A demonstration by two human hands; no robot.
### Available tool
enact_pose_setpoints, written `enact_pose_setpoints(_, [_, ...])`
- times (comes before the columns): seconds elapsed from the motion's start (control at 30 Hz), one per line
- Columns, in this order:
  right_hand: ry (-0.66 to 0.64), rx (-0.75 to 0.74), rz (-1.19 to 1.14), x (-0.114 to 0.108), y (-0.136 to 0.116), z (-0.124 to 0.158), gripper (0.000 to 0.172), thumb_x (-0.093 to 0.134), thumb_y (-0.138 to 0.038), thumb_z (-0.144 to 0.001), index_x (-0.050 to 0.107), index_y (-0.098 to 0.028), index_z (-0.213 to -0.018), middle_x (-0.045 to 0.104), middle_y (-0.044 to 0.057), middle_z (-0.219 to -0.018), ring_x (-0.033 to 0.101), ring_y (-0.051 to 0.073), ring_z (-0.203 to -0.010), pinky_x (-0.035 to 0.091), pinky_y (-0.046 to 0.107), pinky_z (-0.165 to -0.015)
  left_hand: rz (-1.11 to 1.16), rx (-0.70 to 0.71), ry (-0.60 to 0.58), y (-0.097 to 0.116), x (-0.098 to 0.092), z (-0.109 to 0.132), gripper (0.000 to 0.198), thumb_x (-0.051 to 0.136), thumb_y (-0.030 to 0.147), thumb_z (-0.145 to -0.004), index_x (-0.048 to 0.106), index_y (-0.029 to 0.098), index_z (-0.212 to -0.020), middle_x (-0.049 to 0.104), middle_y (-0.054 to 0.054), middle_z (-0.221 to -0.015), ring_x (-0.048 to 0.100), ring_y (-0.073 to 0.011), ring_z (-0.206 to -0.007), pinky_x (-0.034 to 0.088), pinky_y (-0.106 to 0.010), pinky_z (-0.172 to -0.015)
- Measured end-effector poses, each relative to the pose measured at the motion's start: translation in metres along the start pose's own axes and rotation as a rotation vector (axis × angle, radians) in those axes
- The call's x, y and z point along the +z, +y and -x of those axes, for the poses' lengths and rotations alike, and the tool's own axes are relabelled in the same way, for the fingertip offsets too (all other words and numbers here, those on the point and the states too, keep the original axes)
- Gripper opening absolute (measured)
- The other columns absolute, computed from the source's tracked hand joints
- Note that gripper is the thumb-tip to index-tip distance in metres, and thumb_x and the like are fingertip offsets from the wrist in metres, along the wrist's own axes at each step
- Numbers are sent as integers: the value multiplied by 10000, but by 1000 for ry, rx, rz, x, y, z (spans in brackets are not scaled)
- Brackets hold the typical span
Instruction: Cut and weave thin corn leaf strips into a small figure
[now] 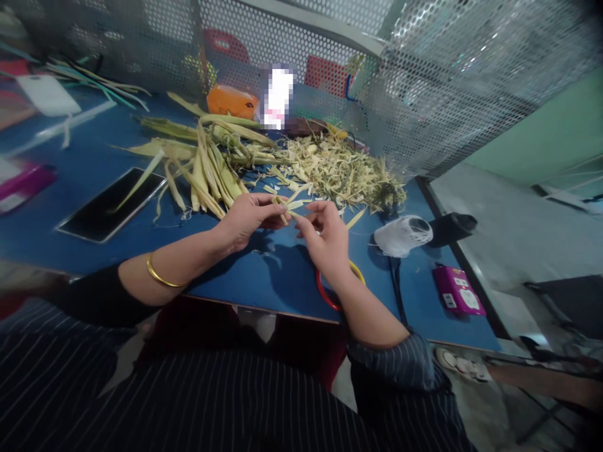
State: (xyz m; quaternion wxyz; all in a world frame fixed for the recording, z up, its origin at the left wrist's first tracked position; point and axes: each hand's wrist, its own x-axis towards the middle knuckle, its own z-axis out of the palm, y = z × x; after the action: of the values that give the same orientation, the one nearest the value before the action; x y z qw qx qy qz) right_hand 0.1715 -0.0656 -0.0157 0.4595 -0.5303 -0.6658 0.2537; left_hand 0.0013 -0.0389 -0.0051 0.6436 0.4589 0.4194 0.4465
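Note:
Above the front part of the table, my left hand (247,220) is closed in a pinch on a small folded piece of pale yellow-green leaf strips (281,206), which look like dried corn husk. My right hand (327,235) faces it from the right, thumb and fingers curled together at the tip of one strip. Its fingertips partly hide where they meet the strip. Just beyond my left hand lies a bundle of long dried leaves (211,163). A heap of short leaf scraps (339,163) spreads behind my right hand.
A dark glass-like panel (113,204) lies left. Below my right wrist is a red and yellow ring (325,292). A white thread spool (402,235), a black spool (455,229) and a purple packet (459,290) stand right. Behind rises a perforated metal screen (292,37).

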Motion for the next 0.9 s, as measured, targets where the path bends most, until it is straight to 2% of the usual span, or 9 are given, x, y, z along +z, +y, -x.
enact_pose_setpoints(0.1, [8,-389,394,-2,-2,4,95,540,-273,-909,588,-220,-971,699,35,-860,633,175,-789,446,315,-751,11,-16,29,2,-1,-1,271,810,356,-640,715,136,-766,694,-37,-708,624,-113,-625,513,-245,-658])
enact_pose_setpoints(0.17, [-17,-613,550,-2,-1,4,144,486,-203,-930,625,-205,-966,713,56,-902,631,176,-825,432,322,-790,2,-16,47,2,-1,-2,321,819,338,-620,726,135,-851,688,-23,-697,616,-111,-607,508,-247,-647])
enact_pose_setpoints(0.23, [-41,-743,601,-2,-1,3,202,454,-158,-936,643,-194,-997,720,60,-909,630,167,-821,429,318,-805,-27,-7,56,1,0,-2,359,819,316,-609,727,126,-900,683,-15,-687,600,-104,-586,498,-244,-627])
enact_pose_setpoints(0.3, [-43,-792,584,-3,-1,1,218,455,-142,-936,656,-198,-1000,722,51,-906,630,156,-820,428,313,-816,-47,7,60,0,3,-2,362,812,292,-610,716,116,-912,670,-7,-658,577,-93,-555,483,-237,-600])
enact_pose_setpoints(0.4, [8,-731,510,-6,-3,-2,180,509,-172,-925,673,-230,-969,710,35,-915,634,158,-867,422,330,-852,-49,11,43,-2,5,-1,343,815,240,-597,675,121,-888,653,-1,-596,583,-102,-543,477,-239,-583])
enact_pose_setpoints(0.53, [101,-527,389,-8,-2,-4,134,530,-225,-923,658,-243,-889,689,28,-942,626,173,-929,420,354,-887,-98,7,-37,-5,7,1,206,771,186,-636,667,123,-803,688,-45,-627,646,-135,-604,509,-267,-629])
enact_pose_setpoints(0.63, [139,-371,330,-7,2,-7,151,531,-276,-920,599,-220,-797,653,26,-843,600,167,-817,436,310,-758,-115,22,-59,-6,8,3,170,756,212,-669,695,122,-799,707,-64,-671,673,-154,-645,529,-285,-659])
enact_pose_setpoints(0.73, [115,-219,344,-6,5,-8,204,534,-338,-911,538,-217,-746,571,-8,-671,525,145,-634,373,275,-610,-126,34,-85,-5,7,5,227,780,260,-663,722,120,-832,722,-76,-714,685,-170,-677,542,-291,-666])
enact_pose_setpoints(0.9, [74,-112,321,-3,6,-7,221,540,-345,-893,502,-216,-719,461,-51,-554,431,111,-531,305,250,-554,-124,1,-123,-4,8,6,256,763,313,-697,745,124,-869,729,-77,-753,688,-168,-693,552,-304,-704])
